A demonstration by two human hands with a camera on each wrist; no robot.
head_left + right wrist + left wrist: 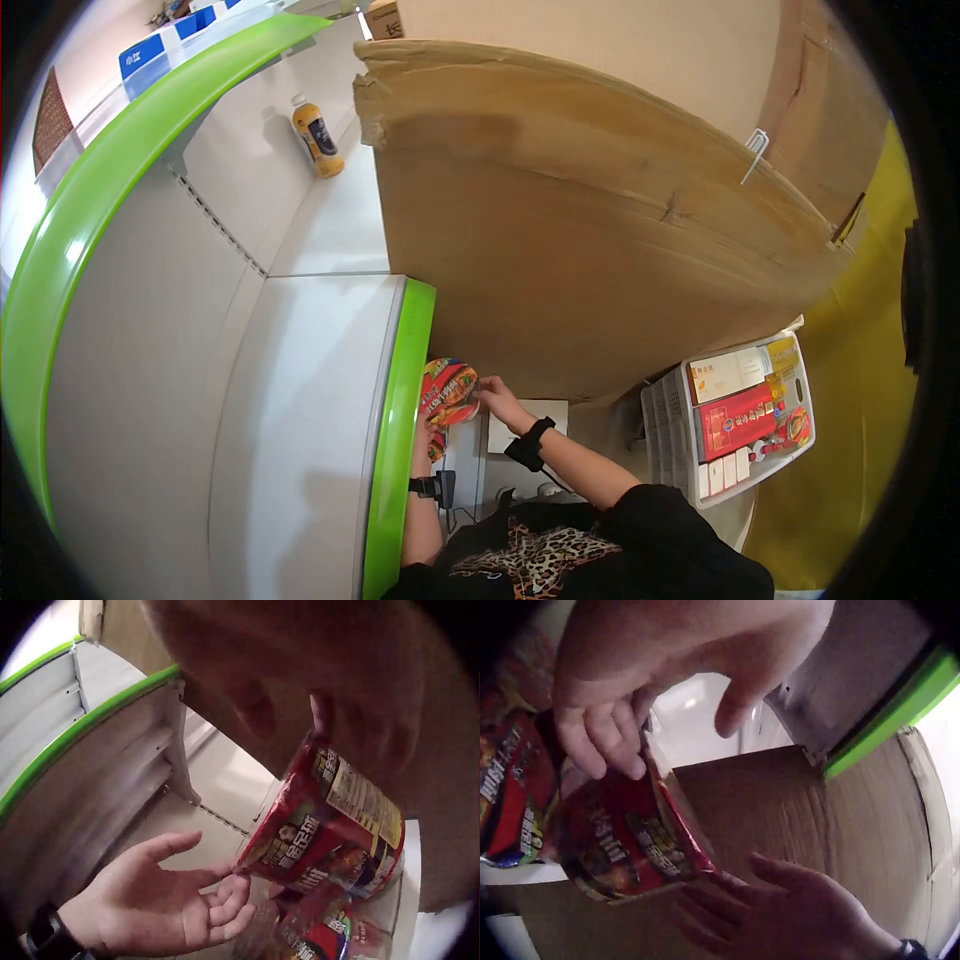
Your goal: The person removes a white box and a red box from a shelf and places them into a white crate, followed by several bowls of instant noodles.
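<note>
A red instant-noodle cup (pixel 447 385) (pixel 622 840) (pixel 322 825) is tilted between both hands beside the green-edged shelf. My left hand (pixel 424 440) (pixel 675 652) (pixel 157 904) touches its rim side with loosely bent fingertips, the thumb standing apart. On the other side, my right hand (pixel 507 407) (pixel 802 911) (pixel 315 667) has its fingers extended, fingertips at the cup's edge; in the right wrist view it is dark and blurred. More red noodle packages (pixel 514 780) (pixel 322 930) lie close against the cup.
A tall brown cardboard sheet (pixel 600 220) stands beyond the hands. Left is the white shelf (pixel 300 400) with its green edge (pixel 395 430); an orange bottle (pixel 318 137) stands farther back. A white basket (pixel 675 430) of boxes is at right, a white box (pixel 550 412) near the right hand.
</note>
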